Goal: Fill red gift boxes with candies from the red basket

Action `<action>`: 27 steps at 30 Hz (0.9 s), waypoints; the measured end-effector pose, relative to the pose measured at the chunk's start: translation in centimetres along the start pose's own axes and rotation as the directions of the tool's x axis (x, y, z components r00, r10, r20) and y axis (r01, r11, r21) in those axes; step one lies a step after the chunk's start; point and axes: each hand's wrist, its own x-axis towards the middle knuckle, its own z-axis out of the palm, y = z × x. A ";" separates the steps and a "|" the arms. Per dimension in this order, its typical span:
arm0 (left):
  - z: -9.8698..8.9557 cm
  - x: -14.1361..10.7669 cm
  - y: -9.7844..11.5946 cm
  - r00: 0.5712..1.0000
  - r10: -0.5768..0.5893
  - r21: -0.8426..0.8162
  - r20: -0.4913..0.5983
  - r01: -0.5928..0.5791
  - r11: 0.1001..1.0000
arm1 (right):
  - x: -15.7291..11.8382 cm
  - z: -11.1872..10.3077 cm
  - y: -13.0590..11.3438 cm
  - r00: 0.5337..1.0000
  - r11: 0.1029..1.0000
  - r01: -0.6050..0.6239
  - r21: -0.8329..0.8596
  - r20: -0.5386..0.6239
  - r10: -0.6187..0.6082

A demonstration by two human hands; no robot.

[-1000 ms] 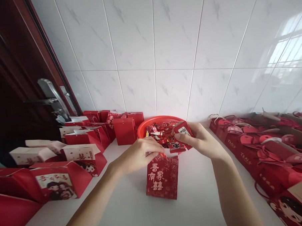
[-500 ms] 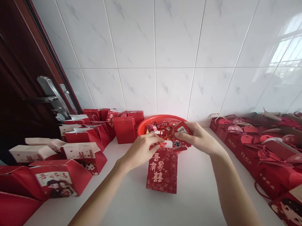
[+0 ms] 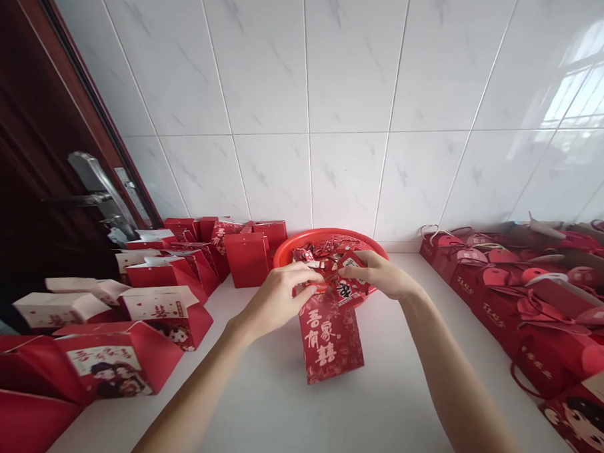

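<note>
A red paper gift box (image 3: 334, 345) with pale Chinese lettering stands on the white surface in front of the basket, slightly tilted. My left hand (image 3: 285, 296) is closed at its top edge, thumb and fingers pinching there; the hand hides that corner. Over the box's top, my right hand (image 3: 387, 273) pinches a small red packet (image 3: 351, 262) with a white label. Just below that packet, another red packet (image 3: 350, 295) with dark lettering sits by the box opening. Behind both hands is a red plastic basket (image 3: 331, 234) holding wrapped sweets (image 3: 305, 255).
Several red gift boxes (image 3: 248, 261) and open-topped boxes with pale flaps (image 3: 151, 303) stand at the left. Along the right runs a row of handled red boxes (image 3: 493, 315). A tiled wall (image 3: 347, 175) rises behind, and a dark door (image 3: 30, 141) is at far left.
The gift box has turned, its bottom swinging right. A white flap near my left fingers no longer shows. My right hand with the packet has moved slightly left and lower, toward the box top.
</note>
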 end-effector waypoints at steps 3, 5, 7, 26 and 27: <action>-0.5 -0.1 0.6 0.993 0.074 0.030 -0.097 -0.071 0.997 | -1.0 0.0 -1.3 0.998 0.998 0.057 0.009 -0.037 -0.056; -0.8 -0.2 1.1 0.983 0.118 0.070 -0.142 -0.109 0.992 | -1.5 0.0 -1.9 0.996 0.997 0.078 0.018 -0.038 -0.077; -0.9 -0.3 1.3 0.979 0.151 0.103 -0.139 -0.137 0.985 | -1.8 -0.1 -2.2 0.996 0.996 0.084 -0.004 -0.016 -0.084; -1.5 -0.8 1.4 0.979 0.037 0.163 0.202 -0.070 0.984 | -2.1 -1.1 -2.1 0.966 0.982 0.036 -0.185 0.257 0.013; -1.5 -0.8 1.4 0.977 0.042 0.160 0.209 -0.077 0.984 | -2.1 -1.1 -2.1 0.966 0.983 0.036 -0.183 0.260 0.013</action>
